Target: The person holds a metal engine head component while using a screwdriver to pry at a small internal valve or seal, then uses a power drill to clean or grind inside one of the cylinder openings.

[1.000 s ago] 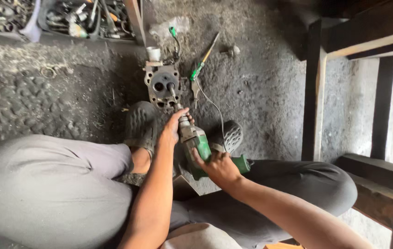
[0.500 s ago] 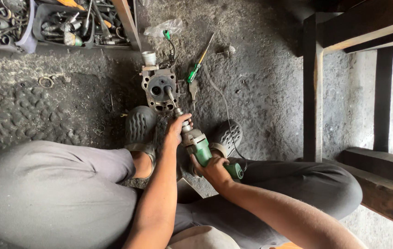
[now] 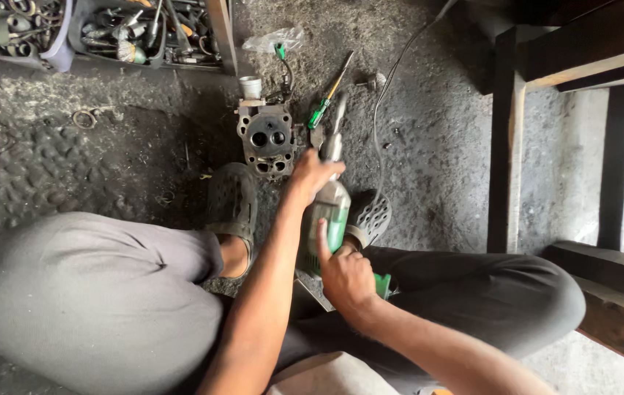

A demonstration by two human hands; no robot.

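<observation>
On the grimy concrete floor (image 3: 129, 161), the green power tool (image 3: 329, 219) sat clamped in left hand (image 3: 310, 174) and right hand (image 3: 345, 274), tip just short of the untouched-looking cylinder head (image 3: 267, 139)

Repair workshop, grimy concrete floor (image 3: 144, 168), parts bins (image 3: 147, 33), engine cylinder head (image 3: 267, 139), screwdriver (image 3: 326, 102)
</observation>
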